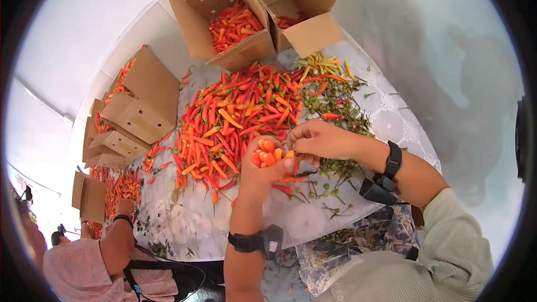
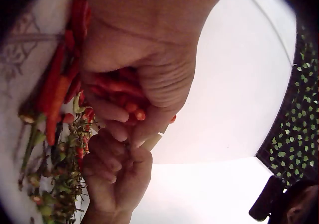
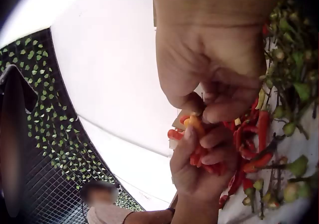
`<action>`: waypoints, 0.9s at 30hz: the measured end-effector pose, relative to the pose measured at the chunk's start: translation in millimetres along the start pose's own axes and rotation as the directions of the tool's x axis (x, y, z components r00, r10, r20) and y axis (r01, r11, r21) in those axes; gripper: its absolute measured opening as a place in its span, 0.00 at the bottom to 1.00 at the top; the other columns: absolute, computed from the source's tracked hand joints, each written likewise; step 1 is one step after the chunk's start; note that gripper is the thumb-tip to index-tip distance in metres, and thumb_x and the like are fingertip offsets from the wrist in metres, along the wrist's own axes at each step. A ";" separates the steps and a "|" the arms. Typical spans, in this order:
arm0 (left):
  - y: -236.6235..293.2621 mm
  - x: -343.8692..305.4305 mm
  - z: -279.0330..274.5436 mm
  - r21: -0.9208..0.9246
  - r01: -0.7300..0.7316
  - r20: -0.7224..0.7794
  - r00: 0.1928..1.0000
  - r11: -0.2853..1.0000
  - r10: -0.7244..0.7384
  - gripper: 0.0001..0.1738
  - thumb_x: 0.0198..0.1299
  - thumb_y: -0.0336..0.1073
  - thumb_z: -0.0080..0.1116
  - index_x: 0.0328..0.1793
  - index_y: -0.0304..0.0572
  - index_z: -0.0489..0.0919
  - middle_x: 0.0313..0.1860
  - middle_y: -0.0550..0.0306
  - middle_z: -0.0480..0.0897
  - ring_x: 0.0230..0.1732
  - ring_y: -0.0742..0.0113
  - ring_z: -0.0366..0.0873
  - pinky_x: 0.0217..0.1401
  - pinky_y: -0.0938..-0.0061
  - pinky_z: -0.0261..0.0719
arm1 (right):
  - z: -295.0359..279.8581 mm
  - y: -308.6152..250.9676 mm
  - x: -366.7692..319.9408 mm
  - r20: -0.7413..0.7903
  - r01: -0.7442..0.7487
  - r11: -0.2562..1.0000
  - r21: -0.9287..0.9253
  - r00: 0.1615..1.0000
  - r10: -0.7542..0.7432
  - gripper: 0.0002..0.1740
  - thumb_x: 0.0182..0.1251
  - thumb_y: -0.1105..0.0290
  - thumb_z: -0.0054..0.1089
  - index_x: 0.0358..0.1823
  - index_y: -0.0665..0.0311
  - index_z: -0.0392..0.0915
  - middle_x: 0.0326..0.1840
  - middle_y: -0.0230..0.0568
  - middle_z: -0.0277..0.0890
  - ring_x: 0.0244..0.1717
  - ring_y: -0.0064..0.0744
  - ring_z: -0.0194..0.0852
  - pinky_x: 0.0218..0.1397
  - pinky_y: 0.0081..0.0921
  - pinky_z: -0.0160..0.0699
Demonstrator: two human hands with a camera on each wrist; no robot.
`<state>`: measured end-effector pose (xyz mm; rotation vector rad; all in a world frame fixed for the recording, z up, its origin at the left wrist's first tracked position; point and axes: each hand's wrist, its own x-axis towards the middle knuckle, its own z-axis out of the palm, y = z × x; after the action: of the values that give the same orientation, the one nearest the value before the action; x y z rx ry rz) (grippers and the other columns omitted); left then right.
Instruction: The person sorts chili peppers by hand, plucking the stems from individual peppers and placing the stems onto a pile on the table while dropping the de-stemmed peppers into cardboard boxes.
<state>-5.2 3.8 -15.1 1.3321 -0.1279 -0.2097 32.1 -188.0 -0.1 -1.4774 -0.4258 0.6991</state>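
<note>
My left hand [image 1: 262, 172] is raised above the table and grips a bunch of short red and orange chillies [image 1: 267, 155], their ends pointing up. My right hand [image 1: 313, 141] meets it from the right and pinches one chilli at the edge of that bunch. The left wrist view shows the left hand [image 2: 149, 74] curled round the red chillies [image 2: 119, 88], with the right hand [image 2: 117, 176] just below. In the right wrist view the right hand [image 3: 219, 69] pinches an orange chilli [image 3: 195, 123] above the left hand [image 3: 199, 169]. A large heap of red and orange chillies [image 1: 229, 123] lies just behind both hands.
Torn-off green stems [image 1: 335, 106] lie scattered right of the heap and near the table edge [image 1: 313, 223]. Open cardboard boxes with chillies [image 1: 235, 25] stand at the back, more boxes [image 1: 140, 100] on the left. Another person's arm [image 1: 114, 240] reaches in at lower left.
</note>
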 end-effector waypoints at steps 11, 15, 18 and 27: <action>5.0 3.4 3.1 -0.165 -0.018 -0.042 0.999 0.986 0.011 0.14 0.54 0.26 0.60 0.44 0.40 0.69 0.32 0.58 0.77 0.26 0.71 0.77 0.23 0.82 0.74 | 2.2 -8.1 -0.9 -0.136 0.140 0.977 -0.164 0.977 -0.163 0.12 0.64 0.64 0.60 0.31 0.66 0.74 0.21 0.28 0.71 0.20 0.14 0.68 0.24 0.16 0.71; -1.7 5.5 0.5 -0.128 -0.029 -0.032 0.999 0.991 0.025 0.14 0.54 0.27 0.60 0.45 0.41 0.70 0.32 0.57 0.77 0.26 0.70 0.76 0.23 0.80 0.73 | -1.6 4.5 3.1 -0.099 0.327 0.845 -0.424 0.910 -0.402 0.12 0.62 0.66 0.62 0.31 0.69 0.76 0.21 0.29 0.72 0.20 0.13 0.67 0.23 0.16 0.66; -4.0 5.1 -1.7 -0.140 -0.011 -0.057 0.998 0.990 0.003 0.14 0.55 0.27 0.60 0.45 0.41 0.70 0.31 0.57 0.77 0.26 0.71 0.77 0.22 0.80 0.73 | 4.7 5.8 2.8 -0.123 0.377 0.818 -0.433 0.875 -0.468 0.10 0.61 0.68 0.60 0.32 0.70 0.76 0.21 0.33 0.73 0.21 0.17 0.67 0.24 0.19 0.66; 3.7 0.4 -0.7 -0.389 0.166 -0.011 0.983 0.906 -0.184 0.12 0.56 0.28 0.58 0.45 0.43 0.71 0.35 0.55 0.79 0.28 0.69 0.78 0.21 0.80 0.74 | 13.1 4.0 0.8 -0.138 0.446 0.668 -0.597 0.762 -0.632 0.06 0.58 0.76 0.56 0.37 0.68 0.75 0.26 0.39 0.73 0.24 0.27 0.71 0.27 0.23 0.70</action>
<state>-4.4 5.2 -11.7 0.9505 0.0733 -0.3377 23.4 -177.8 -3.2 -1.8198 -0.8041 -0.2010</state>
